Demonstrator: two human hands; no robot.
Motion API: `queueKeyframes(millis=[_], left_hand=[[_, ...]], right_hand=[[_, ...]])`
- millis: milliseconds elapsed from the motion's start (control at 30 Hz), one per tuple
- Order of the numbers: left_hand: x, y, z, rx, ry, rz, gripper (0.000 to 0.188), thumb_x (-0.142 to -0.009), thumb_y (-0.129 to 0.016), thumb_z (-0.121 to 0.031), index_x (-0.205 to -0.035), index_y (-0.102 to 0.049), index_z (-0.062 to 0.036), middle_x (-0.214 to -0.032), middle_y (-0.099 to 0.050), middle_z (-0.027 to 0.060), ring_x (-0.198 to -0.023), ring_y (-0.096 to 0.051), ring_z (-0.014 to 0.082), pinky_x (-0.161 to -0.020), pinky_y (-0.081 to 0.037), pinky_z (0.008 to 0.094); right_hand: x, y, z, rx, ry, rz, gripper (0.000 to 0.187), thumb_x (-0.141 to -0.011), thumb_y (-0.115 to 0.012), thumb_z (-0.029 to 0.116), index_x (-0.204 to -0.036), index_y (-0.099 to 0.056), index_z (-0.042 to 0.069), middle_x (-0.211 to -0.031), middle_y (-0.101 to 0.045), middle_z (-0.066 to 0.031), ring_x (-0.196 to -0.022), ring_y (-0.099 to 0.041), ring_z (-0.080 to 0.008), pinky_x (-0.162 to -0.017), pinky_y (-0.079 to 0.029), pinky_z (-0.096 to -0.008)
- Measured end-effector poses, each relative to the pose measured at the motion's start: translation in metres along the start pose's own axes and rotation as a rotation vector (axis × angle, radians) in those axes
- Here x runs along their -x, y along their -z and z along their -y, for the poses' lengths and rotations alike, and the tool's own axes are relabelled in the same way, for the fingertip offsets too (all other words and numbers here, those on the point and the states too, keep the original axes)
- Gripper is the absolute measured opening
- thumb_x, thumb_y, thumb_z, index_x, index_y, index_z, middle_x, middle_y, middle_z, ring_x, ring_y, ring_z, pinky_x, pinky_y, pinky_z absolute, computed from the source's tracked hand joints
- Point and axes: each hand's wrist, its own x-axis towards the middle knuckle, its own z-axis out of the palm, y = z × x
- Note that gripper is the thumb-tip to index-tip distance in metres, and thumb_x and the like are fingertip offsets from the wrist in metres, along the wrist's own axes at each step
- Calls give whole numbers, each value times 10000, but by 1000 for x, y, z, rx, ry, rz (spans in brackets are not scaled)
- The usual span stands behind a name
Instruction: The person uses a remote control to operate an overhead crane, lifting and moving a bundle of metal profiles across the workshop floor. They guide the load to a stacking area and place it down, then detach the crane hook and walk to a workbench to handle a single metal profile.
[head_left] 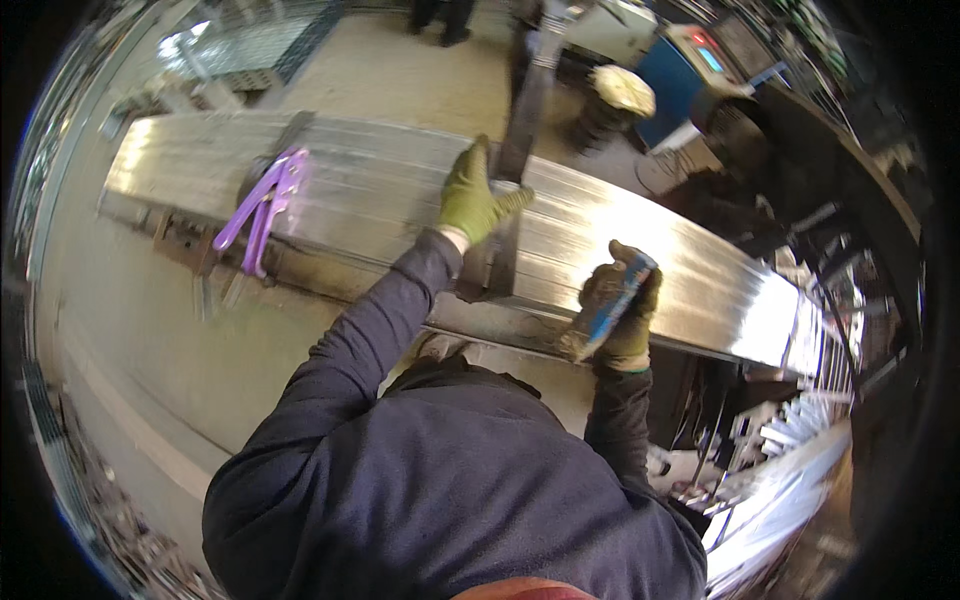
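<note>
My left hand, in a green glove, lies on a row of long shiny metal bars. Its fingers are spread, with the thumb side against a dark upright bar that crosses the row. To the right, my right hand, in a darker, dirty glove, is closed round a narrow blue object with a tan lower end. Blur hides what kind of thing this is. It is held slanted over the near edge of the bars. A purple-handled tool hangs over the bars at the left.
A blue machine with a small screen stands at the back right, beside a dark drum with a pale top. A person's dark legs show at the far end. Stacked metal pieces lie at the lower right.
</note>
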Motion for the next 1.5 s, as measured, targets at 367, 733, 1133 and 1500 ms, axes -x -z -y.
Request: queueKeyframes(millis=[367, 733, 1133, 1500], left_hand=[[10, 71, 72, 140, 110, 128, 486, -891, -800, -297, -1196, -641, 46, -1047, -725, 145, -920, -669, 246, -863, -533, 387], [-2, 33, 115, 326, 73, 49, 423, -930, -786, -281, -1143, -677, 67, -1041, -731, 128, -934, -685, 236, -886, -534, 373], [-11, 79, -9, -239, -104, 304, 753, -862, -763, -574, -1357, -637, -21, -1344, -651, 251, -1232, -636, 345, -1014, -499, 426], [40, 436, -19, -1281, 74, -678, 603, -965, -686, -330, -1466, -514, -40, -1323, -626, 244, -1124, -642, 402, -992, -513, 472]], right_hand=[[47, 9, -23, 75, -25, -214, 610, -1049, -534, 572, -1322, -638, 36, -1132, -740, -93, -953, -728, -168, -866, -604, -308], [32, 29, -33, 70, -13, -238, 537, -1082, -520, 487, -1341, -621, 29, -1193, -719, -84, -1003, -708, -181, -899, -593, -321], [-13, 10, -10, 54, -181, 30, 659, -1004, -603, 592, -1376, -584, 49, -1076, -674, -74, -922, -649, -197, -839, -563, -355], [-19, 10, -10, 255, -107, 48, 639, -1024, -553, 607, -1372, -610, 75, -1072, -711, -68, -933, -693, -197, -836, -578, -346]])
